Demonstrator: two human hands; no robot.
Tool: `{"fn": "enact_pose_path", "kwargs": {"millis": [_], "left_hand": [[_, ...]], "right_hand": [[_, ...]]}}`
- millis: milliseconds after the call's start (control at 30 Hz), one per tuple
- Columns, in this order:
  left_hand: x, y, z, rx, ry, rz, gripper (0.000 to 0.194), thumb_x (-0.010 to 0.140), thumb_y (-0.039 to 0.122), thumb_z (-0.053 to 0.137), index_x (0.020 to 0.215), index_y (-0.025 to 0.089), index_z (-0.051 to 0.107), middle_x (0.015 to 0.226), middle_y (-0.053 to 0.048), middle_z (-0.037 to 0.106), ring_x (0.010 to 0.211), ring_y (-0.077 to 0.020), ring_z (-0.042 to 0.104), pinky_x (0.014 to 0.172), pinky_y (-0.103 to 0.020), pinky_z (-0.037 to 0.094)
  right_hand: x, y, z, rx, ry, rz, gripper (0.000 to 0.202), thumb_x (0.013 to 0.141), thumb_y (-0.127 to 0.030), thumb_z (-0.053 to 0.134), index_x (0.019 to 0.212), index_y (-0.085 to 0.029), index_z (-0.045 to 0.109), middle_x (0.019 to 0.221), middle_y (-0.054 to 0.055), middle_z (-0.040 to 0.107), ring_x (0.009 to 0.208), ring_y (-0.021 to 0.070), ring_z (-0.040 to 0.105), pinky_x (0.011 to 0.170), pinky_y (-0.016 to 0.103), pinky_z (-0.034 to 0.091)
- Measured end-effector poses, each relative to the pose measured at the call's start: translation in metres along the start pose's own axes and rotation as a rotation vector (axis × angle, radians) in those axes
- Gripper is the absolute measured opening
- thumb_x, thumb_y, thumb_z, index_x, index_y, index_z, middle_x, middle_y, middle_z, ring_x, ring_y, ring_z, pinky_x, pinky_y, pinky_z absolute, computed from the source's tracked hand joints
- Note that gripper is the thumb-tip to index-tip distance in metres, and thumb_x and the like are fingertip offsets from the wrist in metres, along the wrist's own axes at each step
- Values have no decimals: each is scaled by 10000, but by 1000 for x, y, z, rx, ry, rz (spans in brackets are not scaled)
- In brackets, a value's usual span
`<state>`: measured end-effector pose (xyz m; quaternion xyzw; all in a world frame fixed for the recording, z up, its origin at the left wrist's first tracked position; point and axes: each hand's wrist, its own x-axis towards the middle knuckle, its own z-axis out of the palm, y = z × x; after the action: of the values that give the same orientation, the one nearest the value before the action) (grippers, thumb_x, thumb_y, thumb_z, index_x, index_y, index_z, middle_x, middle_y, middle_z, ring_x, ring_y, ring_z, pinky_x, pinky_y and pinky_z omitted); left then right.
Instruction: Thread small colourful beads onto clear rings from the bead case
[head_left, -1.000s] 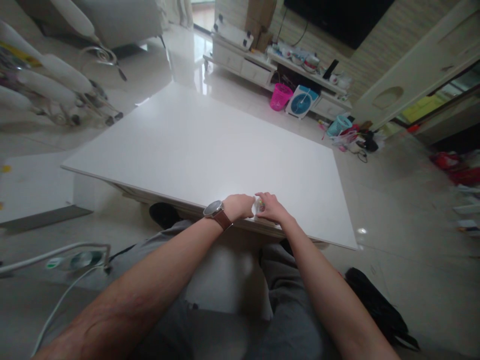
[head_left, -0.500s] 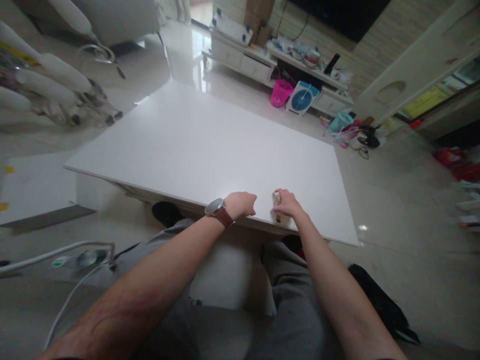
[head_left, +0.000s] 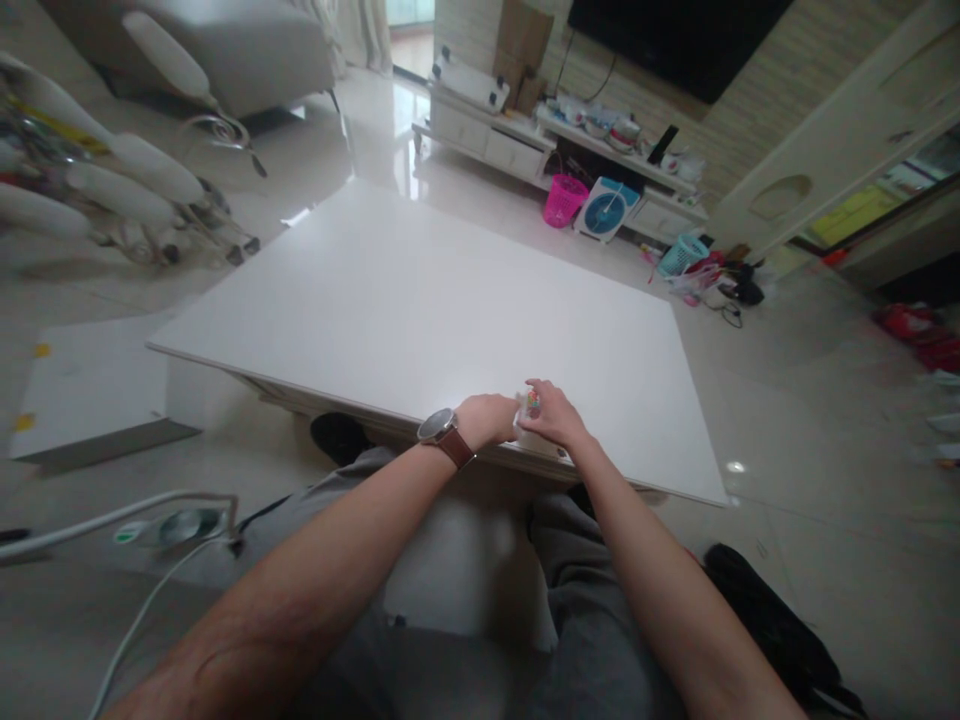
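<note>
My right hand (head_left: 556, 415) is curled round a small clear container (head_left: 533, 403) with multicoloured bits showing in it, just above the near edge of the white table (head_left: 420, 290). My left hand (head_left: 487, 418), a brown-strapped watch (head_left: 442, 430) on its wrist, meets it from the left with fingers bent closed. Its fingertips reach a whitish part of the container's left side; what they grip is hidden. Partly covered by my right wrist, a small dark thing (head_left: 561, 453) lies at the table edge, too small to name.
A pink basket (head_left: 564, 200) and a blue-and-white fan (head_left: 606, 209) stand on the floor before a low cabinet (head_left: 480, 140). White chair parts (head_left: 142, 170) lie at the left. Below the left forearm, a power strip (head_left: 176, 527) with a white cable rests beside my leg.
My right hand has moved left with the small container, closing the gap to my left hand. The container's colourful contents now show. The camera view has shifted slightly.
</note>
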<state>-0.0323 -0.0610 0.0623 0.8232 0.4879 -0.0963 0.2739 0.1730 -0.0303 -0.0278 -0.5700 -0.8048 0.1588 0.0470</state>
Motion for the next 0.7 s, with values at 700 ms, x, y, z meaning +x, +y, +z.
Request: {"fn": "enact_pose_path", "kwargs": {"millis": [700], "left_hand": [[-7, -15, -14, -13, 3, -68, 470, 922, 387, 604, 1342, 175, 619, 1312, -166, 691, 1187, -307, 676, 964, -391, 539]], "right_hand": [[11, -9, 8, -5, 19, -16, 564, 917, -557, 598, 1364, -218, 549, 1323, 131, 597, 1203, 300, 535, 1049, 458, 440]]}}
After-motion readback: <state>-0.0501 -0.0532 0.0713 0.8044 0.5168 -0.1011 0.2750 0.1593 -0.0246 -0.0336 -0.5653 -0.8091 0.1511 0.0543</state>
